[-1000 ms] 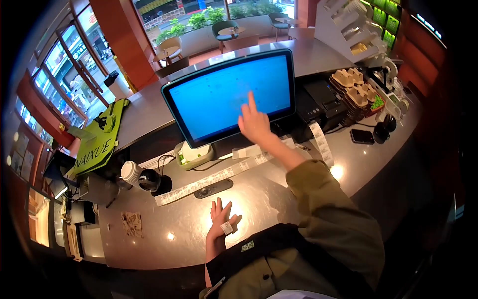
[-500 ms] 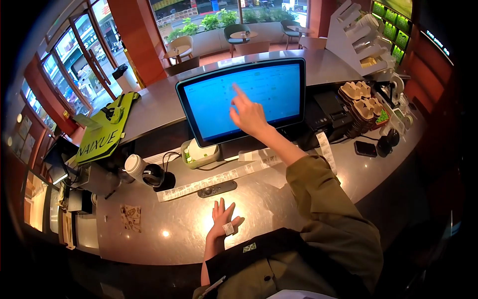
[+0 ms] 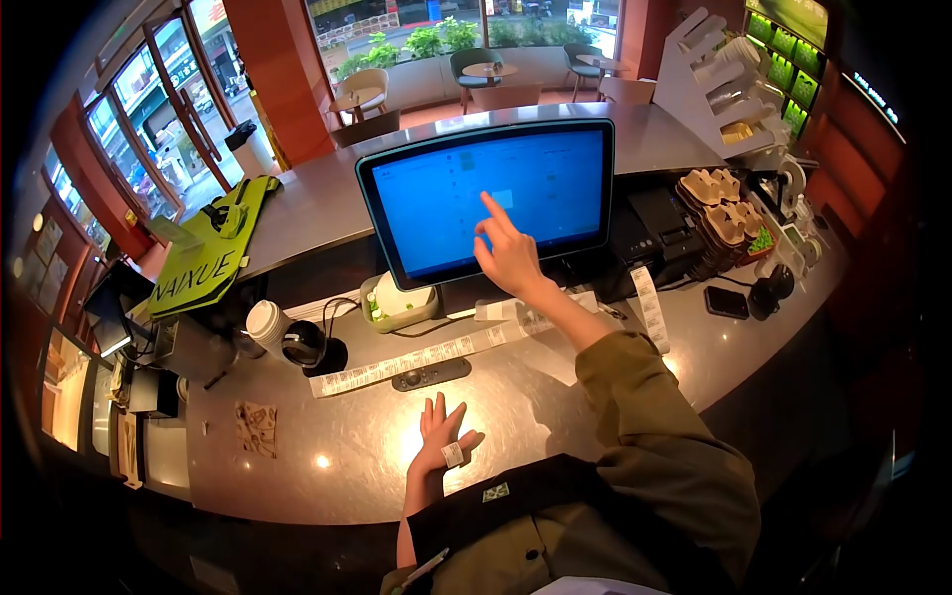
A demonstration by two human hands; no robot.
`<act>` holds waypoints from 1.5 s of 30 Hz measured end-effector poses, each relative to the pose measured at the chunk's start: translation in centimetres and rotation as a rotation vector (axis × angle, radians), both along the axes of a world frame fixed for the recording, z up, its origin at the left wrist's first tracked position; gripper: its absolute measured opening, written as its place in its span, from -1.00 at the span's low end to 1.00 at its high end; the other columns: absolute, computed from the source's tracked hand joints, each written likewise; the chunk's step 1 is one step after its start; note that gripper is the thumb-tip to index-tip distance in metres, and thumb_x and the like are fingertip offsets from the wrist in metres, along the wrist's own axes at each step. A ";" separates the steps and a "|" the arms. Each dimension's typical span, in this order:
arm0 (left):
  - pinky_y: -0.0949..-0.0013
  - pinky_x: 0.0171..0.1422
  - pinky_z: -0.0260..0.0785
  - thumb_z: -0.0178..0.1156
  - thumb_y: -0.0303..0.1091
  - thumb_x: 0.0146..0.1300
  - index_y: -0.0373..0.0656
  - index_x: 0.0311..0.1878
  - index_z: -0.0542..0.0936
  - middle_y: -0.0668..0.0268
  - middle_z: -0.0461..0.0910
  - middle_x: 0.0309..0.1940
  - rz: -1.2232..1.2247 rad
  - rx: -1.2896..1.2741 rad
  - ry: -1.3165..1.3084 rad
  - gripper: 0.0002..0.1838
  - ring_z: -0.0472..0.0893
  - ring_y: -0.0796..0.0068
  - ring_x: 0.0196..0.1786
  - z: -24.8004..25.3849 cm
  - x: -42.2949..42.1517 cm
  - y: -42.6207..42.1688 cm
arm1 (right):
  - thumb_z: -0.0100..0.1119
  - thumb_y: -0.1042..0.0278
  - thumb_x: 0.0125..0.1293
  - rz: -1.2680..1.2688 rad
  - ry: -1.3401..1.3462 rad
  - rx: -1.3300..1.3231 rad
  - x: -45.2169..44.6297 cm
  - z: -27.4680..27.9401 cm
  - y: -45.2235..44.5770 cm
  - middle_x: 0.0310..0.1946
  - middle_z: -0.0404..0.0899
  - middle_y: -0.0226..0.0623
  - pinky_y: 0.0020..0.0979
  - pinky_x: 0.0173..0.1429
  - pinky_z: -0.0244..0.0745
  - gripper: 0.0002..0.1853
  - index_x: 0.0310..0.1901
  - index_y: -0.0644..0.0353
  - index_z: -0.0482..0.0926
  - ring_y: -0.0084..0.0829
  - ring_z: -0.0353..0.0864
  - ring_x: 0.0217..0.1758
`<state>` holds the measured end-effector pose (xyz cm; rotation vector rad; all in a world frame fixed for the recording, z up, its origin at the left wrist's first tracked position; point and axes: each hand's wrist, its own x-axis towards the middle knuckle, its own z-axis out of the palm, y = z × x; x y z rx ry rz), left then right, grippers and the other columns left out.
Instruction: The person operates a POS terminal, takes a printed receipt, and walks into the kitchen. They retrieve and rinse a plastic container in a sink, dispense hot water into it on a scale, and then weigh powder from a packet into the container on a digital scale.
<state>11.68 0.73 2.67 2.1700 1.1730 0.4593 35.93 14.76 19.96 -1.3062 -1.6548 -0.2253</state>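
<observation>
A large screen (image 3: pixel 416 218) with a blue display stands at the middle of the counter. My right hand (image 3: pixel 508 256) is in front of it, index finger stretched toward the display and the other fingers partly curled, holding nothing. Whether the fingertip touches the glass cannot be made out. My left hand (image 3: pixel 440 436) rests on the metal counter (image 3: pixel 347 486) with its fingers spread and a small white label stuck near the wrist. Beyond that hand lie a dark remote (image 3: pixel 431 375) and a long printed paper strip (image 3: pixel 397 369).
Lidded cups (image 3: pixel 266 323) and a black round device (image 3: pixel 303 343) stand left. A green-edged tray (image 3: pixel 400 307) sits below the screen. To the right are a black printer (image 3: pixel 650 228), stacked cup carriers (image 3: pixel 729 220) and a phone (image 3: pixel 727 301). A green NAIXUE bag (image 3: pixel 198 278) lies at back left.
My right hand moved left across the display, then back right and lower. The display's contents changed. The view shifted slightly. My left hand stayed on the counter.
</observation>
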 end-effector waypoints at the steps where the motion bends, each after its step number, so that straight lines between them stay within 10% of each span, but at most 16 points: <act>1: -0.05 0.31 -0.28 0.20 -0.03 -0.07 -0.17 0.09 0.35 -0.33 -0.10 0.22 -0.006 -0.002 -0.017 -0.35 -0.18 -0.30 0.30 -0.1 -0.1 0.0 | 0.06 0.46 -0.02 -0.007 0.002 0.009 0.1 -0.4 -0.1 0.12 0.29 -0.08 -0.36 -0.53 0.37 -0.94 -0.47 0.21 0.41 -0.27 0.47 -0.65; 19: -0.04 0.32 -0.35 0.16 0.08 -0.07 -0.18 0.12 0.34 -0.27 -0.11 0.25 -0.009 -0.037 -0.002 -0.28 -0.23 -0.22 0.33 -1.2 -0.2 0.4 | 0.06 0.46 -0.02 0.024 0.052 0.043 -0.5 -0.3 -0.1 0.15 0.25 -0.08 -0.37 -0.51 0.38 -0.90 -0.40 0.20 0.43 -0.29 0.48 -0.63; 36: 0.11 0.37 -0.30 0.07 -0.43 -0.12 -0.26 0.17 0.25 -0.08 -0.03 0.28 0.077 -0.161 0.098 -0.35 -0.20 -0.05 0.36 -1.6 0.6 1.2 | 0.05 0.45 0.00 -0.104 0.209 0.027 4.9 -0.1 0.0 0.19 0.14 0.06 -0.35 -0.46 0.43 -0.83 -0.32 0.23 0.42 -0.19 0.54 -0.50; 40: 0.10 0.37 -0.30 0.09 -0.44 -0.18 -0.23 0.18 0.24 0.04 0.04 0.28 -0.026 -0.059 0.331 -0.30 -0.25 -0.03 0.36 1.6 1.0 0.5 | 0.03 0.48 0.03 -0.170 0.199 0.111 5.7 -0.5 0.3 0.15 0.21 0.07 -0.46 -0.50 0.42 -0.86 -0.33 0.26 0.44 -0.43 0.51 -0.63; 45: 0.06 0.35 -0.24 0.19 -0.50 -0.31 -0.15 -0.04 0.46 -0.17 -0.04 0.25 0.220 -0.262 -0.180 -0.43 -0.16 -0.16 0.33 -1.3 0.8 0.8 | 0.03 0.49 0.02 -0.160 0.138 0.096 5.1 -1.5 -0.3 0.15 0.21 0.07 -0.47 -0.52 0.40 -0.86 -0.33 0.27 0.43 -0.43 0.49 -0.66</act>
